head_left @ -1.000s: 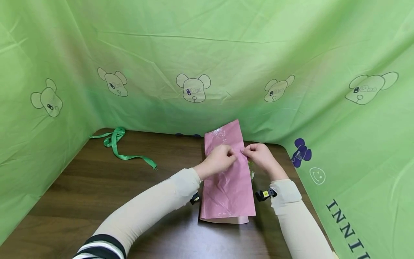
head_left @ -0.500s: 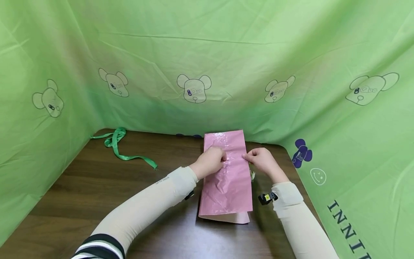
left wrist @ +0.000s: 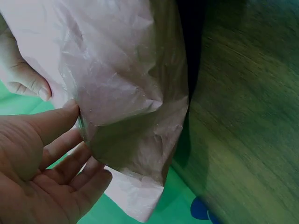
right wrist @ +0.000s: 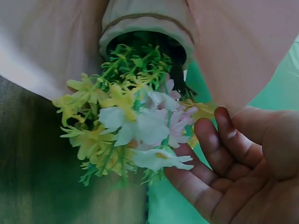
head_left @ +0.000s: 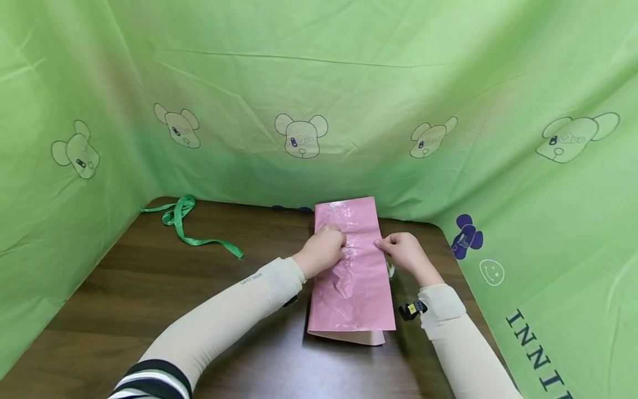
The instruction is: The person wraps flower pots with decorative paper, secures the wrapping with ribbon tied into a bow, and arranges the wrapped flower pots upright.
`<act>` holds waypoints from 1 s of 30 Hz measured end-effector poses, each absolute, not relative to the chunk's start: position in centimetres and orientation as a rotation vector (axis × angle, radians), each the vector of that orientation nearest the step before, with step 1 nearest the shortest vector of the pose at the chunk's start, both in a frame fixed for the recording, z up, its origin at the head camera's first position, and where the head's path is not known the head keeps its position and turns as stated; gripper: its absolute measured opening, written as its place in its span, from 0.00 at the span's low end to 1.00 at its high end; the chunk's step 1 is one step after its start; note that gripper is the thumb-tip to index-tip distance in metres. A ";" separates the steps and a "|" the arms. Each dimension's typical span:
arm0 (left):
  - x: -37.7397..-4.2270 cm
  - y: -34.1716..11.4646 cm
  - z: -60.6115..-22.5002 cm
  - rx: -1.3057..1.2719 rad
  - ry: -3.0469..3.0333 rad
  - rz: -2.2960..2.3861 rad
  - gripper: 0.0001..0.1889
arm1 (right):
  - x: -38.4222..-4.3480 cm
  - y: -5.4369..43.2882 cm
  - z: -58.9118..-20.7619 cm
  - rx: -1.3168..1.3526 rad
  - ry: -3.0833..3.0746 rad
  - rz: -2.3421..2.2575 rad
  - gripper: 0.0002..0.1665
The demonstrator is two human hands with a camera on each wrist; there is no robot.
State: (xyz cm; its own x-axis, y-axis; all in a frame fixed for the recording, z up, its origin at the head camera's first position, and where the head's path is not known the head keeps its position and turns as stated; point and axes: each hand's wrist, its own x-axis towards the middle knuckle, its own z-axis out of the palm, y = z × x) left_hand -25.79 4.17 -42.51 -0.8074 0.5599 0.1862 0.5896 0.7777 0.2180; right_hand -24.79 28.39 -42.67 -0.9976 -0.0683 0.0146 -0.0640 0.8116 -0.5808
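A sheet of shiny pink wrapping paper [head_left: 364, 293] stands folded over on the table, paler on its inner side. Near its upper middle my left hand [head_left: 321, 252] pinches a crease of the paper, thumb on top in the left wrist view. My right hand [head_left: 405, 255] holds the right edge between thumb and index finger. Between the paper's sides, the right wrist view shows a white ribbed vase [right wrist: 140, 25] with a cord round its neck. Yellow, white and pale pink flowers [right wrist: 135, 126] stick out of it, close to my right fingers. From above, the paper hides most of both.
A green ribbon [head_left: 181, 224] lies loosely looped at the table's back left. Green printed cloth [head_left: 299, 72] hangs round the back and both sides of the brown wooden table [head_left: 149, 288].
My left hand has shifted left from near the paper's right edge to its upper middle. The paper's top right corner has come down. My right hand has moved slightly nearer along the edge.
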 end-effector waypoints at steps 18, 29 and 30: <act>-26.2 3.6 -42.3 -0.978 -2.902 -0.427 0.08 | -24.7 28.5 -44.5 -0.029 2.874 -1.152 0.24; -26.9 3.7 -42.1 -1.070 -2.884 -0.288 0.15 | -24.6 28.7 -44.7 0.002 2.785 -1.281 0.24; -27.0 3.7 -42.0 -1.079 -2.881 -0.273 0.16 | -24.5 28.8 -44.3 -0.017 2.815 -1.247 0.23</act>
State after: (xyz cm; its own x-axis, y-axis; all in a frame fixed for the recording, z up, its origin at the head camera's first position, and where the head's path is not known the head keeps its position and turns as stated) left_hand -26.97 3.71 -42.04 -0.7547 0.6465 0.1115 0.6560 0.7405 0.1461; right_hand -24.53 28.80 -44.30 -0.9980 -0.0354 -0.0531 0.0155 0.6721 -0.7403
